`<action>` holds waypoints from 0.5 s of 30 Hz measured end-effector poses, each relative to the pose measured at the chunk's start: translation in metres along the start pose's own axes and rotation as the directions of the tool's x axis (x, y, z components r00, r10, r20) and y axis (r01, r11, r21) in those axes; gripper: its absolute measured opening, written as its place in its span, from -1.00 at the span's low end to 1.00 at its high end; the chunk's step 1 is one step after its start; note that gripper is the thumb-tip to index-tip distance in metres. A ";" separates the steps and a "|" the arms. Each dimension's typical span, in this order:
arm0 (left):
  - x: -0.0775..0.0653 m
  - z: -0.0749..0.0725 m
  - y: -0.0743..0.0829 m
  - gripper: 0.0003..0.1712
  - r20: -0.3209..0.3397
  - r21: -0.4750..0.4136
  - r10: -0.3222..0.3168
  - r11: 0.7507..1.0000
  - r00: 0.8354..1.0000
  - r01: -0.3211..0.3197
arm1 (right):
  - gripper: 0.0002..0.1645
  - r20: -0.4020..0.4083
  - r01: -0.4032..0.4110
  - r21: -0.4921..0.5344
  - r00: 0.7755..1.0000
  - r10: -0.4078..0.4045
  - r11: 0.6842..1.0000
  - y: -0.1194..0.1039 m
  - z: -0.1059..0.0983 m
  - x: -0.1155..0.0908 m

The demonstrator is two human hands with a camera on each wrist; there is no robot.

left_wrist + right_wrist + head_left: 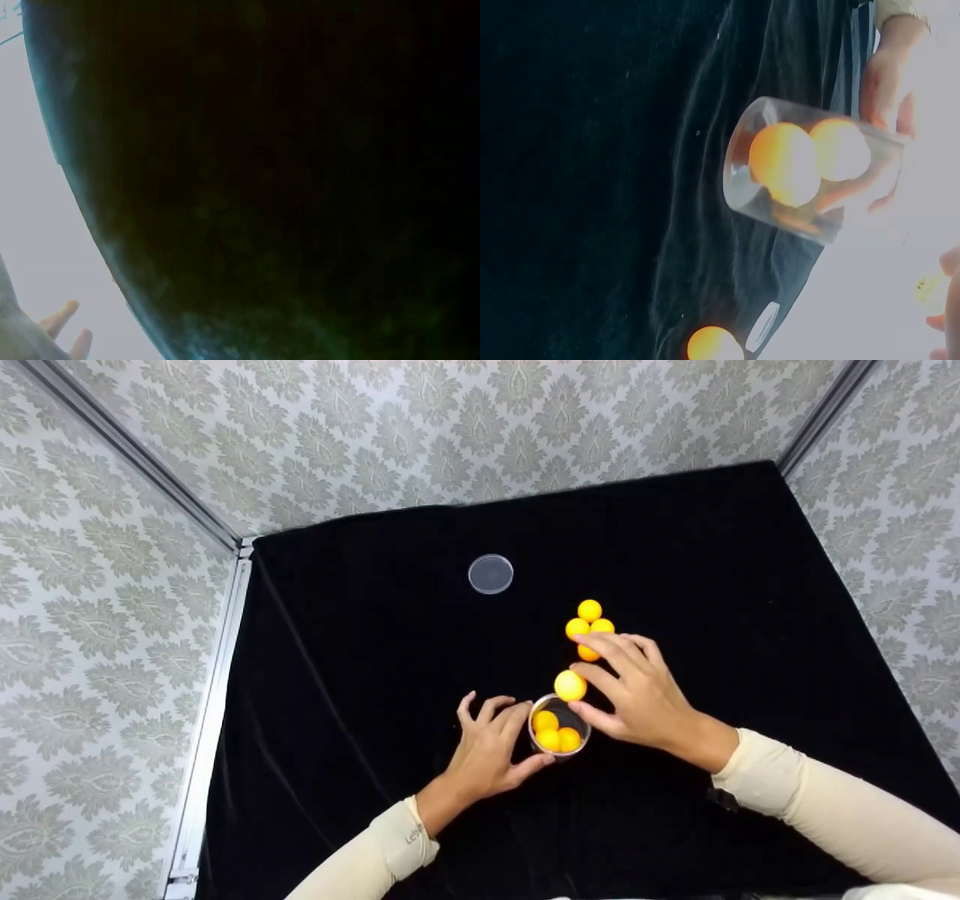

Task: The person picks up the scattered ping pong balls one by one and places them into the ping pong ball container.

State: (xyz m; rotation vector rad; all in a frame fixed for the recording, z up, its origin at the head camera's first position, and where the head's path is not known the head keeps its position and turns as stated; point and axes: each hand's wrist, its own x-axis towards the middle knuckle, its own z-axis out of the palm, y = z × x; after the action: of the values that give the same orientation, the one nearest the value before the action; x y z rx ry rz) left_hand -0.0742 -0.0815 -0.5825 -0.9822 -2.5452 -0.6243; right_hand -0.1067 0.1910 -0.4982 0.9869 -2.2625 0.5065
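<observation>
My left hand (487,754) grips a clear plastic jar (739,176) from its left side, thumb near the front of the rim. Several orange ping-pong balls (547,739) lie inside it. Just over the jar's open mouth, my right hand (637,694) pinches another orange ping-pong ball (570,685) between thumb and fingers. Beyond the jar, partly covered by the right hand's fingers, is a cluster of several loose orange balls (589,610). The left wrist view is mostly dark, with part of a hand (34,334) at its lower left corner.
A clear round lid (491,574) lies flat on the black cloth (360,607), farther back than the jar. Patterned wall panels (480,427) with metal frame bars (217,660) stand around the cloth-covered surface.
</observation>
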 end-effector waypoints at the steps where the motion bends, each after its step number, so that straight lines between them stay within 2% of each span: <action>1: 0.000 0.000 0.000 -0.11 -0.003 -0.001 0.001 1.000 1.000 -0.001 | -0.49 -0.005 0.008 0.010 1.000 -0.008 1.000 -0.002 0.000 -0.001; 15: -0.001 0.001 0.001 -0.13 0.005 -0.004 -0.006 1.000 1.000 0.006 | -0.54 -0.003 0.069 0.070 0.998 -0.069 0.995 -0.019 -0.002 -0.006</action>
State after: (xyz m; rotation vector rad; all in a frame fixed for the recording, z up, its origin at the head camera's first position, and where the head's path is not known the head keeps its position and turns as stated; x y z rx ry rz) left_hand -0.0732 -0.0806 -0.5833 -0.9786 -2.5528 -0.6297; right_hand -0.0886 0.1825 -0.4989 1.0956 -2.2155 0.5593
